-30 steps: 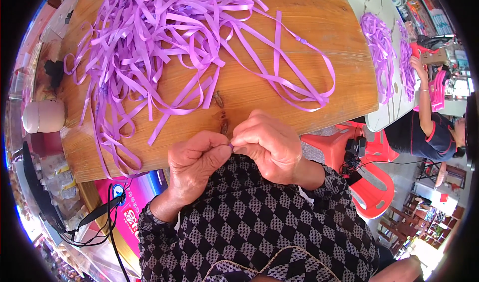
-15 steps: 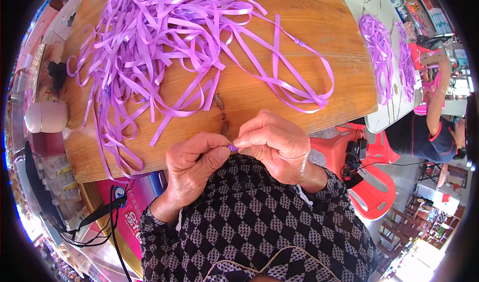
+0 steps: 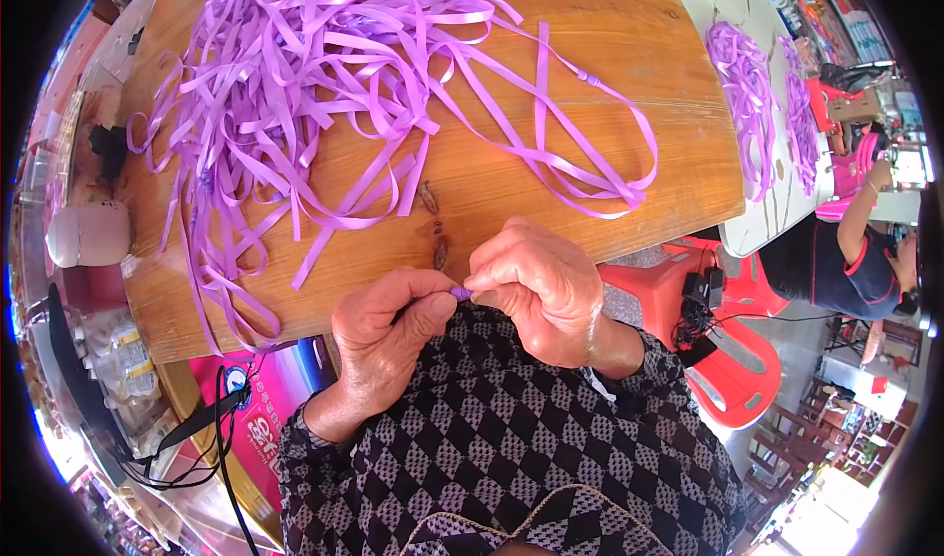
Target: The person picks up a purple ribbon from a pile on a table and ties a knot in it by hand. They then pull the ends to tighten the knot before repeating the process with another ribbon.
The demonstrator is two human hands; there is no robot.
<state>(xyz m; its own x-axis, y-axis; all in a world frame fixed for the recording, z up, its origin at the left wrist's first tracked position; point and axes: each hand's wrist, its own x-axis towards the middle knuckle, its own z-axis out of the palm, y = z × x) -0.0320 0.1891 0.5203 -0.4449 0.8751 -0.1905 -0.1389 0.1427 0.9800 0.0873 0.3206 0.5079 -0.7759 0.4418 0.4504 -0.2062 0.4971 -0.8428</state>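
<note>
In front of my chest, at the near edge of the wooden table (image 3: 590,143), both hands are pinched together. My left hand (image 3: 383,335) holds a small purple knot of ribbon (image 3: 460,293) between thumb and forefinger. From the other side, my right hand (image 3: 541,295) pinches the same knot, its fingers curled. Most of this piece is hidden by the fingers. Beyond my hands lies a large tangled heap of purple ribbons (image 3: 295,94). One ribbon loop (image 3: 639,153) with a small coiled knot (image 3: 588,79) spreads out to the right of the heap.
More purple ribbons (image 3: 744,114) lie on a white marbled table (image 3: 762,227) at the right. Beneath stand red plastic stools (image 3: 742,374) with a black cable bundle (image 3: 696,320). A person in dark clothes (image 3: 846,261) is at the far right. Black cables (image 3: 221,438) hang at the left.
A bit more of the purple knot shows between my fingertips, and my left hand has shifted slightly right. At the far right the other person's arm has lowered.
</note>
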